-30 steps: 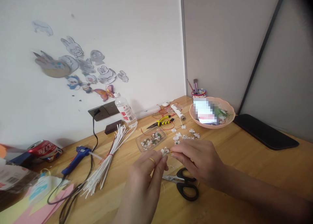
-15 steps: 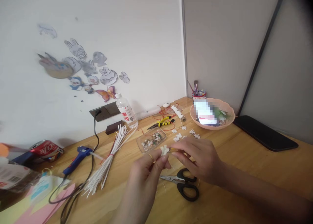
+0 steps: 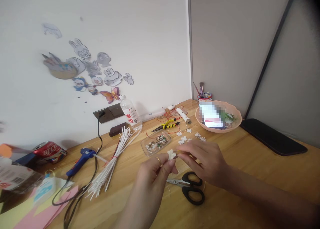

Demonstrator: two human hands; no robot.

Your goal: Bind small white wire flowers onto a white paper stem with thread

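Observation:
Between the thumb and fingers of my left hand (image 3: 156,169) is a small white flower-shaped piece (image 3: 171,154), pinched upright. My right hand (image 3: 205,157) is closed in a pinch around a thin tool, yellowish where it shows, whose tip meets the white piece; its exact kind is hard to make out. Below both hands lie black-handled scissors (image 3: 192,190), blades pointing left. Just beyond my fingers, several small white flowers (image 3: 183,140) rest on the wooden table (image 3: 240,202). A clear box (image 3: 156,143) of beads and small charms sits beyond my left hand.
Left of my hands lie a bundle of white cords (image 3: 110,167) and a blue glue gun (image 3: 81,161) with its cable. Yellow-black pliers (image 3: 166,125), a bottle (image 3: 131,114) and a thread roll (image 3: 183,115) stand or lie behind. A pink bowl (image 3: 220,130) holds a phone (image 3: 211,115).
The view has shifted slightly, so everything sits a little farther right. Both hands keep their grips, and the white piece looks turned a bit between my left fingers.

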